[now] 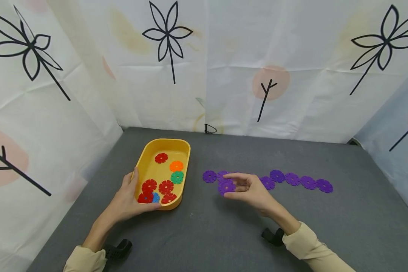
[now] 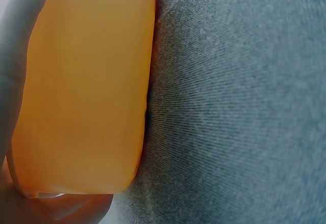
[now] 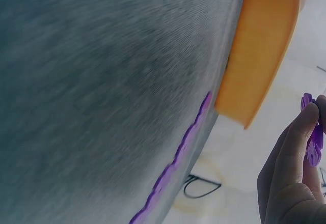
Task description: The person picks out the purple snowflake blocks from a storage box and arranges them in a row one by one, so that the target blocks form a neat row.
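My left hand (image 1: 129, 198) grips the near left corner of a yellow tray (image 1: 185, 181), thumb along the near wall and fingers on the left side. Inside the tray lie several red flower discs (image 1: 161, 158), an orange one (image 1: 176, 166), a green one (image 1: 177, 177) and a partly covered blue one (image 1: 156, 197). My right hand (image 1: 253, 192) pinches a purple flower disc (image 1: 226, 187) above the table. In the right wrist view the held purple piece (image 3: 314, 150) looks like more than one disc; the fingers hide part of it.
Behind my right hand, a wavy row of several purple flower discs (image 1: 292, 179) lies across the grey table (image 1: 204, 241); the hand covers part of it. A white cloth (image 1: 231, 102) with printed flowers hangs around the back and sides.
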`<action>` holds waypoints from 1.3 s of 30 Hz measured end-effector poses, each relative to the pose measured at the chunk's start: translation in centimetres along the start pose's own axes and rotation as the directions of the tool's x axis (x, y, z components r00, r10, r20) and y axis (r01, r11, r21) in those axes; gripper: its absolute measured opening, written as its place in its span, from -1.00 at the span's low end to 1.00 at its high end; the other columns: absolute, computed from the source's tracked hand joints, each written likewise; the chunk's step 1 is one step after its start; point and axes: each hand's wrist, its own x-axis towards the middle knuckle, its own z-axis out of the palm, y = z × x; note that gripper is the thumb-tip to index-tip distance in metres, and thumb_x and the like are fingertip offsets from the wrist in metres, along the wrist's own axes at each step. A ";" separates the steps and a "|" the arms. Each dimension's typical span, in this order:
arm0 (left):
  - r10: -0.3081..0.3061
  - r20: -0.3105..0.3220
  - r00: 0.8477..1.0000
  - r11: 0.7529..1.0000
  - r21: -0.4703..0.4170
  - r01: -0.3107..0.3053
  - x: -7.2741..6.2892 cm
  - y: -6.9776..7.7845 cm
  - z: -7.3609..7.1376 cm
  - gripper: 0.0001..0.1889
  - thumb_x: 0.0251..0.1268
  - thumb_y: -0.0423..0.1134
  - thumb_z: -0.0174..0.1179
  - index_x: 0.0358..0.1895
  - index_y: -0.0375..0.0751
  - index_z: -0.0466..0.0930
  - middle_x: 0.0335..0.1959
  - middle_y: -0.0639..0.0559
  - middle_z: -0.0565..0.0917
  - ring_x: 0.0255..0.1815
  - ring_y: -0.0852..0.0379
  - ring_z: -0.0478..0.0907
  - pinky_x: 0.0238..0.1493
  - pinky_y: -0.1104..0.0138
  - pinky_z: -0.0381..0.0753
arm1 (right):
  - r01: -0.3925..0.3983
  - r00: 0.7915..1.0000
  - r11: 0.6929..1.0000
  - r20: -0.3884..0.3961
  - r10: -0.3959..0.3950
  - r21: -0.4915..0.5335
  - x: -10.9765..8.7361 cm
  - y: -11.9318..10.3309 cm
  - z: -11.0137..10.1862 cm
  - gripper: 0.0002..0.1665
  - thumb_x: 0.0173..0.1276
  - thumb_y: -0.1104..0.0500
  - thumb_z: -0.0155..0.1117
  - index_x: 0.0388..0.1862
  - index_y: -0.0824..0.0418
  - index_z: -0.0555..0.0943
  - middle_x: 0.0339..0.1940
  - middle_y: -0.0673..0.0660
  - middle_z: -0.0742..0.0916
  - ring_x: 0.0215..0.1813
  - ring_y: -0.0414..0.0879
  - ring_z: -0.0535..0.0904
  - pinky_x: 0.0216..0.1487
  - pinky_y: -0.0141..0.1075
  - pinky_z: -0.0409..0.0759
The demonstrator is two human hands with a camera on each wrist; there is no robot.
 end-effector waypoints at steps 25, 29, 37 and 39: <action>-0.019 0.008 1.000 1.000 0.007 0.019 0.0 0.1 0.0 0.51 -0.09 0.36 0.50 0.65 -0.32 -0.41 0.58 -0.38 -0.05 0.39 -0.35 0.27 0.32 -0.26 0.47 | -0.300 0.920 0.893 -0.348 0.179 -0.336 -6.5 2.5 -13.4 -0.13 0.37 -0.03 0.45 0.51 0.32 0.37 0.52 0.54 0.32 0.47 0.43 0.31 0.06 -0.17 0.59; -0.022 0.009 1.000 1.000 0.003 0.022 0.0 0.1 0.0 0.50 -0.09 0.37 0.49 0.66 -0.32 -0.40 0.57 -0.38 -0.04 0.38 -0.34 0.27 0.31 -0.25 0.49 | -0.407 0.873 0.839 -0.422 0.242 -0.361 -8.4 3.9 -17.3 -0.07 0.41 -0.06 0.39 0.55 0.40 0.27 0.54 0.64 0.21 0.49 0.57 0.17 0.17 0.25 0.51; -0.039 0.016 0.999 0.999 0.000 0.039 0.1 0.0 0.0 0.50 -0.08 0.35 0.50 0.66 -0.30 -0.41 0.57 -0.38 -0.05 0.38 -0.34 0.26 0.31 -0.24 0.48 | -0.548 0.786 0.722 -0.556 0.271 -0.422 -11.6 5.9 -22.8 -0.07 0.41 -0.01 0.38 0.49 0.53 0.24 0.37 0.77 0.32 0.30 0.66 0.29 0.09 0.42 0.44; -0.041 0.016 0.999 0.999 0.001 0.041 0.1 0.1 0.0 0.50 -0.08 0.36 0.49 0.66 -0.29 -0.41 0.57 -0.38 -0.05 0.38 -0.33 0.26 0.31 -0.24 0.48 | -0.567 0.772 0.699 -0.577 0.267 -0.436 -12.1 6.3 -23.5 -0.08 0.41 -0.01 0.39 0.46 0.55 0.26 0.32 0.75 0.39 0.24 0.64 0.34 0.04 0.37 0.46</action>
